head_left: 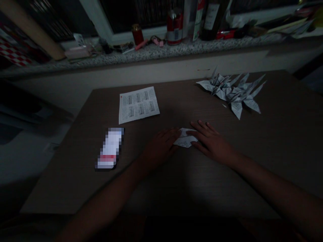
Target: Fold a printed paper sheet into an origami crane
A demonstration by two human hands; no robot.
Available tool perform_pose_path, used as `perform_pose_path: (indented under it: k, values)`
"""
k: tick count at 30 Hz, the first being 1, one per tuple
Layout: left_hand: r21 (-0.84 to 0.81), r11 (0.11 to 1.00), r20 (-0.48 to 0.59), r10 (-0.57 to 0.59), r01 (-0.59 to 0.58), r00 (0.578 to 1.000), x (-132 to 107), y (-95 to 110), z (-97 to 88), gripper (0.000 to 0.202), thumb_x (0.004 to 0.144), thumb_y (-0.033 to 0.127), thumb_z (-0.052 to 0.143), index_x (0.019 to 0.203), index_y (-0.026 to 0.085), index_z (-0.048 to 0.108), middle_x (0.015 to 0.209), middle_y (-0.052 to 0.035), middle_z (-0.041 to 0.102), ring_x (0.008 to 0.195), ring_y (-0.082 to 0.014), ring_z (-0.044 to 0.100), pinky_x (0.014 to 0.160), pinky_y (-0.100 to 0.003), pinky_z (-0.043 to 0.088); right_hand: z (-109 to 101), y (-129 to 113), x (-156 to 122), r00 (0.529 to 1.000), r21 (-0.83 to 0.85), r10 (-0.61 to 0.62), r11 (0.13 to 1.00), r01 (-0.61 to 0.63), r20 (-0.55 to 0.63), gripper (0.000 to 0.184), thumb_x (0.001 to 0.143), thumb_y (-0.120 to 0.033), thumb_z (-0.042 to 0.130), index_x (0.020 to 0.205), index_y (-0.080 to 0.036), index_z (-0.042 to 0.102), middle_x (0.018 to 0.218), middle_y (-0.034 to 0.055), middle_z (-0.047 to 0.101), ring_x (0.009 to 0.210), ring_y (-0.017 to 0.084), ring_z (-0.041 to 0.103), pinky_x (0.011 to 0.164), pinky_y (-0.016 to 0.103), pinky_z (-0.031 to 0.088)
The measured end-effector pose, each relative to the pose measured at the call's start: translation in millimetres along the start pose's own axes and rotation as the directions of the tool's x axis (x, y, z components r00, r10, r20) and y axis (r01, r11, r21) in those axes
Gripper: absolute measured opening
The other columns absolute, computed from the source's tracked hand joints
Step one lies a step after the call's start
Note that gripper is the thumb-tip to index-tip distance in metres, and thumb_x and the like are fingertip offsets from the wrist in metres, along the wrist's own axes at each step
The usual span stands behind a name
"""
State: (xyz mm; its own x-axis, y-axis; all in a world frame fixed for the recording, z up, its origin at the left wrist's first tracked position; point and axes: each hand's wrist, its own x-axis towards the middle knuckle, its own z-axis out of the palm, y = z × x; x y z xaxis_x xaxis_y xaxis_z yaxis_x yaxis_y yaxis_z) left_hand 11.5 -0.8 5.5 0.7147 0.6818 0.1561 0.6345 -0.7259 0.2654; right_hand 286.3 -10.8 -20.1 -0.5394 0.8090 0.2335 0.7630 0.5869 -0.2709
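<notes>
Lying crosswise, folded paper, corner nearward

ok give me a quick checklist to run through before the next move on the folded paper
1. Left hand on the folded paper: ok, fingers over its left side.
2. Right hand on it too: ok, at its right side.
3. Fold edges lined up: cannot tell, fingers cover parts.
4. Phone apart from the left hand: ok.
5. Paper shapes apart from the right hand: ok, farther back.
6. Lighting: not ok, the scene looks dim.
</notes>
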Motion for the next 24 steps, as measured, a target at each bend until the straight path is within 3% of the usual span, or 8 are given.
perform_pose_path:
  k: [6,16,24]
  values:
    - [0.015,0.999,0.025,0.034,-0.035,0.999,-2.2,-3.8,0.4,0.036,0.107,0.028,0.050,0.142,0.019,0.057,0.147,-0.0113,0.061,0.134,-0.0259,0.059,0.111,-0.044,0.049,-1.7,-0.5,-0.3,1.000,0.028,-0.015,0.999,0.015,-0.016,0.039,0.104,-0.033,0.053,0.142,-0.025,0.059,0.162,0.0130,0.046,0.154,0.038,0.033,0.120,0.067,0.033]
    - [-0.013,0.992,0.006,0.126,-0.126,0.992,-2.5,-10.1,-0.3,0.033,0.109,0.025,0.047,0.136,0.015,0.062,0.143,-0.0115,0.064,0.133,-0.0257,0.060,0.109,-0.042,0.053,-11.8,-1.3,-3.3,0.998,0.142,-0.066,0.987,0.069,-0.021,0.047,0.101,-0.028,0.059,0.148,-0.028,0.055,0.145,0.0141,0.061,0.139,0.033,0.054,0.120,0.068,0.031]
    - [-0.127,0.989,0.016,0.073,-0.070,0.997,-5.3,-10.8,-7.2,0.032,0.110,0.030,0.044,0.134,0.020,0.064,0.142,-0.0068,0.066,0.131,-0.0206,0.063,0.109,-0.037,0.053,-9.1,2.6,-3.6,0.997,0.277,-0.039,0.959,0.056,-0.065,0.037,0.099,-0.024,0.061,0.135,-0.028,0.060,0.137,0.0085,0.069,0.133,0.027,0.062,0.120,0.059,0.039]
